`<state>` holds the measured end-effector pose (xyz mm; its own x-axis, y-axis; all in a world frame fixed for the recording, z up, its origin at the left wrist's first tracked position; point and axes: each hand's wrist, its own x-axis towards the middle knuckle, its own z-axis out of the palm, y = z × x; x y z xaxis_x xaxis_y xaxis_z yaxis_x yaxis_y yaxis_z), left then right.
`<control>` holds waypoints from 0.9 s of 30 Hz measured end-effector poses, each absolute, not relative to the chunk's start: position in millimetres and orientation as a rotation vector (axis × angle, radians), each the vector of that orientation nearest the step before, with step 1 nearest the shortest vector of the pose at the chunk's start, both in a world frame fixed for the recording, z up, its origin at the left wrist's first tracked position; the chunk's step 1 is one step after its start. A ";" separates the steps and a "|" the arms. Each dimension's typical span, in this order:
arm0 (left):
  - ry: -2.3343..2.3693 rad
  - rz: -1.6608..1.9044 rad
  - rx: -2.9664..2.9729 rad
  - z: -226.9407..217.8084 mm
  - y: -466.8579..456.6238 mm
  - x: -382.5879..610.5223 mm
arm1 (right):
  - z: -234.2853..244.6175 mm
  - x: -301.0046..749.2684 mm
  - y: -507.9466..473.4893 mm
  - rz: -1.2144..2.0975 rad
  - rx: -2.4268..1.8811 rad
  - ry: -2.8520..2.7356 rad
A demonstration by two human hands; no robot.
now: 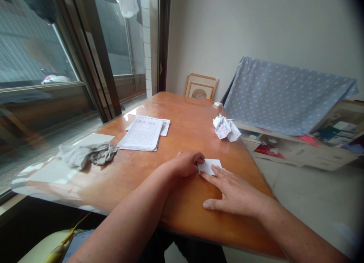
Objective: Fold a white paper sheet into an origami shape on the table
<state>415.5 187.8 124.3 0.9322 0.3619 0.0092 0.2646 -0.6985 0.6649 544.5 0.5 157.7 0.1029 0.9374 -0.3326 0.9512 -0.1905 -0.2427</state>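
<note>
Near edge: a pale chair seat [36,253] pokes in at the bottom left, with a yellow cord [66,238] lying across it; both bare forearms reach out from the camera over the table.

Left hand [184,164]: fingers bunched and curled against the left end of the paper. Whether they pinch it is hidden from this angle.

Right hand [234,192]: fingers spread and pressed flat, the fingertips [213,171] on the paper's near edge, thumb splayed out toward the near side.

Paper: a small white folded paper [209,166] lying flat between the hands, on the wooden table [187,122] - right of centre, toward the near end.

Far left of the hands: a stack of ruled, printed sheets [141,133] sits on another sheet [165,127], with a crumpled grey cloth [88,155] further left, beside a white sheet [95,139].

Far right of the hands: a folded paper fan model [223,127] - pleated, white - near the table's right edge.

Beyond the table: a framed picture [200,86] leans against the wall [256,31], and a blue polka-dot cloth [284,98] drapes over a low white cabinet [298,153]. A glass window [34,46] runs along the left.
</note>
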 end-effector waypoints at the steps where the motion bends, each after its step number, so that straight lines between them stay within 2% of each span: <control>1: 0.441 0.185 2.380 123.9 187.9 415.6 | 158.3 544.2 0.7 -0.655 2.310 1.973; 13: 0.448 0.163 2.390 122.9 188.4 417.3 | 165.4 538.6 3.8 -0.608 2.305 1.962; 27: 0.478 0.226 2.423 129.1 182.1 416.8 | 139.8 541.8 -11.0 -0.537 2.400 2.046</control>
<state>416.8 182.1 129.1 0.9188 0.3926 0.0406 0.2808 -0.7225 0.6318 541.8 -11.0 139.8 0.1260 0.9685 -0.2147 0.9492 -0.1807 -0.2578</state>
